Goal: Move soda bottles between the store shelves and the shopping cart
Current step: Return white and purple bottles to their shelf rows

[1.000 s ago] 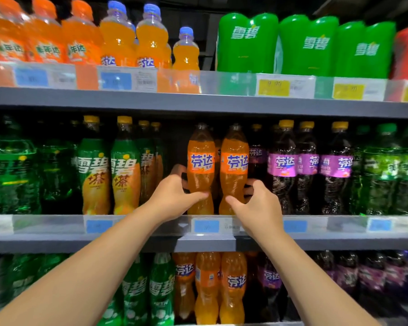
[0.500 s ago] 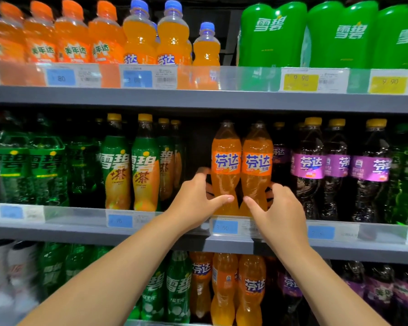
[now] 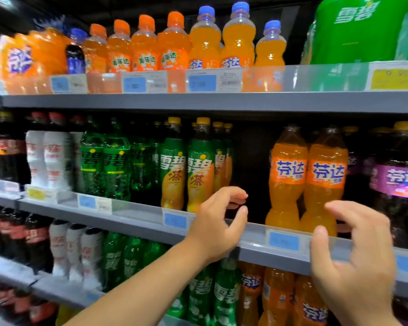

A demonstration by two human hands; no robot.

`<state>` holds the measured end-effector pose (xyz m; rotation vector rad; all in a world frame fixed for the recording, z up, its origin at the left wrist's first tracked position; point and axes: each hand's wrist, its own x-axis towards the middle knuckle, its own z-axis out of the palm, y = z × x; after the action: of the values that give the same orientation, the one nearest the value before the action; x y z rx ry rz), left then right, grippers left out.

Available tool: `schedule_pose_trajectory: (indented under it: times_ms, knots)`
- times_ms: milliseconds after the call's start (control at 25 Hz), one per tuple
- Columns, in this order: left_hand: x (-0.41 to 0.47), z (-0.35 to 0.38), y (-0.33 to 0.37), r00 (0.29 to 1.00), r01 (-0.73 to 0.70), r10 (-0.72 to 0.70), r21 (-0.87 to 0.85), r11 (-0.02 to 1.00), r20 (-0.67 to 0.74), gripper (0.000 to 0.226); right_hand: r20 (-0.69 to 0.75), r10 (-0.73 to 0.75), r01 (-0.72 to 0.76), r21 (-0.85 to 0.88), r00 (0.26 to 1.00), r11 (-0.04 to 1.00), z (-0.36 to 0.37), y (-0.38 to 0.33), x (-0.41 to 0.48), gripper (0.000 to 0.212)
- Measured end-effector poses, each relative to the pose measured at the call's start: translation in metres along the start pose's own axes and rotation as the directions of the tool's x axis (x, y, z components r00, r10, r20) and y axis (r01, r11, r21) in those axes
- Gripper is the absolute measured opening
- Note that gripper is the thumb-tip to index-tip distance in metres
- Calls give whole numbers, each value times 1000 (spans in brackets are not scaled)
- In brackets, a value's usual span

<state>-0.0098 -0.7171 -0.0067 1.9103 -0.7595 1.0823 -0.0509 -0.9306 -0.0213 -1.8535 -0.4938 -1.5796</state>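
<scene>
My left hand hangs empty, fingers loosely curled, before a dark gap on the middle shelf, the two orange soda bottles stand upright just right of it, and my equally empty right hand should wrap one bottle's waist squarely before lifting.

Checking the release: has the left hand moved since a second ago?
Yes. The left hand has drawn leftward, off the orange bottles, away from the blue price tag beneath them.

A dark gap opens between green-orange bottles and orange soda bottles, behind a clear rail.
</scene>
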Motion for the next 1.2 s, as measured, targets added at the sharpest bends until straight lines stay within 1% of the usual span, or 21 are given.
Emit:
schedule_pose_trajectory:
  times_ms: [40, 80, 120, 160, 200, 240, 280, 320, 360, 400, 440, 480, 520, 640, 720, 760, 880, 960, 1000, 1120, 1200]
  knots:
    - [-4, -14, -6, 989, -111, 115, 50, 993, -89, 18, 6, -53, 52, 100, 999, 994, 6, -13, -4, 24]
    - [-4, -31, -16, 966, -174, 195, 128, 976, -173, 13, 46, -78, 67, 207, 996, 976, 16, -26, -7, 20]
    - [-2, -48, -26, 942, -176, 227, 213, 961, -246, 12, 104, -88, 55, 289, 991, 956, 29, -38, -10, 17]
    - [4, -64, -37, 929, -124, 212, 282, 951, -305, 15, 164, -84, 26, 331, 983, 943, 44, -49, -11, 16]
    - [10, -80, -48, 929, -31, 143, 314, 949, -341, 23, 210, -62, -11, 331, 976, 944, 60, -57, -12, 16]
    - [15, -93, -58, 937, 83, 29, 303, 950, -347, 34, 246, -28, -51, 311, 969, 949, 77, -64, -11, 19]
    - [20, -105, -67, 943, 202, -117, 258, 945, -312, 45, 271, 19, -98, 281, 962, 955, 95, -70, -9, 23]
    - [24, -112, -75, 931, 328, -276, 211, 921, -240, 55, 294, 77, -153, 247, 953, 957, 112, -77, -5, 28]
    - [28, -116, -82, 893, 447, -422, 195, 873, -155, 62, 315, 139, -212, 210, 939, 954, 126, -82, -1, 34]
    - [32, -118, -89, 840, 541, -537, 208, 815, -79, 63, 336, 207, -274, 166, 919, 947, 140, -88, 4, 39]
    - [34, -119, -95, 785, 608, -619, 234, 759, -28, 60, 350, 275, -331, 109, 895, 937, 151, -92, 8, 46]
    - [36, -120, -101, 743, 647, -669, 251, 720, 2, 56, 350, 339, -377, 47, 873, 925, 162, -96, 13, 53]
    - [38, -121, -106, 722, 666, -692, 248, 703, 20, 54, 343, 396, -420, -5, 852, 907, 170, -98, 17, 59]
    - [46, -126, -120, 730, 659, -677, 166, 734, 92, 50, 348, 555, -549, -127, 755, 826, 183, -97, 30, 70]
    - [49, -131, -129, 734, 647, -661, 138, 750, 155, 56, 424, 601, -586, -181, 678, 790, 184, -92, 35, 66]
    - [50, -132, -132, 732, 642, -658, 143, 753, 179, 60, 464, 601, -597, -176, 651, 783, 183, -89, 36, 63]
    - [49, -135, -138, 741, 603, -626, 168, 780, 242, 66, 543, 567, -613, -116, 619, 781, 175, -82, 35, 47]
    - [47, -135, -142, 765, 575, -586, 129, 808, 266, 67, 600, 540, -639, -60, 591, 767, 170, -81, 35, 32]
    - [46, -136, -142, 771, 570, -570, 92, 817, 285, 65, 616, 530, -644, -47, 583, 763, 168, -80, 35, 29]
    - [45, -139, -142, 763, 594, -535, -68, 802, 363, 68, 623, 523, -641, -45, 581, 766, 165, -79, 35, 29]
    - [43, -140, -141, 774, 581, -509, -105, 807, 376, 70, 618, 523, -646, -33, 586, 763, 165, -79, 35, 30]
